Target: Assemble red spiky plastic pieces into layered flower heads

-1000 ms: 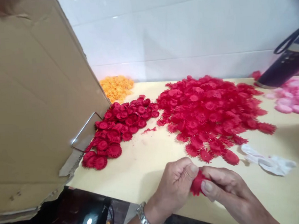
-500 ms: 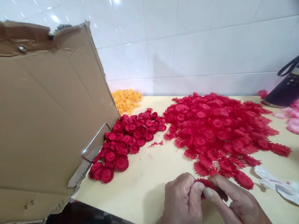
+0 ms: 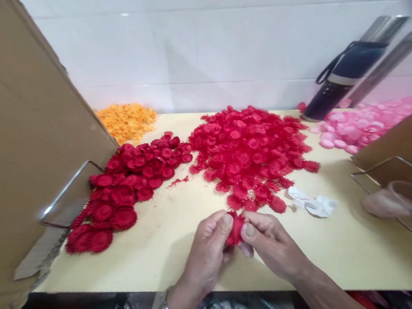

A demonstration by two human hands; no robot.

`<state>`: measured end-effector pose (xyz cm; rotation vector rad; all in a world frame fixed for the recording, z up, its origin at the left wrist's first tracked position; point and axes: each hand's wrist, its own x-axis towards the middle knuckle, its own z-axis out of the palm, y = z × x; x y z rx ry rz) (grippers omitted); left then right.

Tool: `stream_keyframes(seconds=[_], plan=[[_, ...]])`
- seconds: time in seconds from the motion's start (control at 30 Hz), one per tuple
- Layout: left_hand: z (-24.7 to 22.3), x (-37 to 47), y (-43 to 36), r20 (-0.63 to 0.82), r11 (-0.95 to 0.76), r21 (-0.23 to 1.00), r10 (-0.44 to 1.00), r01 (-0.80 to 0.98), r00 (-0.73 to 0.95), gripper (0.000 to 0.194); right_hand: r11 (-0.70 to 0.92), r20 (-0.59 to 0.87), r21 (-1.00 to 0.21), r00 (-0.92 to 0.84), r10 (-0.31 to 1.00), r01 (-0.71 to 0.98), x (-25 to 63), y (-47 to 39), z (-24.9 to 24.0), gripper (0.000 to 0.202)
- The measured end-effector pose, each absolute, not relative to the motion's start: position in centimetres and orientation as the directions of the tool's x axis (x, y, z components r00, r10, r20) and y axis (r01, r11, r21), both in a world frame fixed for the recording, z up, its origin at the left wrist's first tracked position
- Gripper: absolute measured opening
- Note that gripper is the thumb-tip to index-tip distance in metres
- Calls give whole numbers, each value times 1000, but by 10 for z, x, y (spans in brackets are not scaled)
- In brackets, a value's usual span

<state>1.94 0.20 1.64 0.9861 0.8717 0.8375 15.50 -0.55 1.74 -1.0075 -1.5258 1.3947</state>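
My left hand [image 3: 206,250] and my right hand [image 3: 277,247] meet near the front edge of the table. Between their thumbs and fingers they pinch one red flower piece [image 3: 237,227], ruffled and toothed at its edge. Just beyond my fingers spreads a heap of flat red flower pieces [image 3: 249,155] with toothed rims. On the left lies a second heap of darker red flower pieces [image 3: 123,195], cupped and rounder. A metal watch circles my left wrist. The fingertips under the held piece are partly hidden.
Cardboard panels stand at the left [image 3: 26,117] and right [image 3: 403,142]. At the back are orange pieces [image 3: 127,120], a dark bottle [image 3: 344,80] leaning in view, and pink pieces [image 3: 365,121]. Crumpled white tissue [image 3: 314,204] and a clear cup [image 3: 390,201] lie to the right.
The view has swung right, bringing the right cardboard panel and cup into sight. Both hands still hold the flower piece, which now shows more openly between the thumbs.
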Motion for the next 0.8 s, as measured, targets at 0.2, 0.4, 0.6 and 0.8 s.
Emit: stream_keyframes(seconds=[0.2, 0.4, 0.6, 0.8], plan=[[27, 6, 7, 98, -206, 913, 948, 353, 302, 35, 239, 129, -889, -288, 949, 390, 166, -3, 27, 27], [23, 5, 7, 0, -133, 953, 898, 272, 441, 37, 243, 137, -925, -340, 931, 294, 166, -6, 24, 31], [10, 18, 2, -232, 332, 932, 853, -144, 468, 39, 100, 108, -994, -278, 954, -41, 160, -9, 13, 33], [16, 22, -7, -147, 187, 977, 941, -106, 303, 23, 231, 224, -917, -57, 973, 324, 158, -9, 14, 30]])
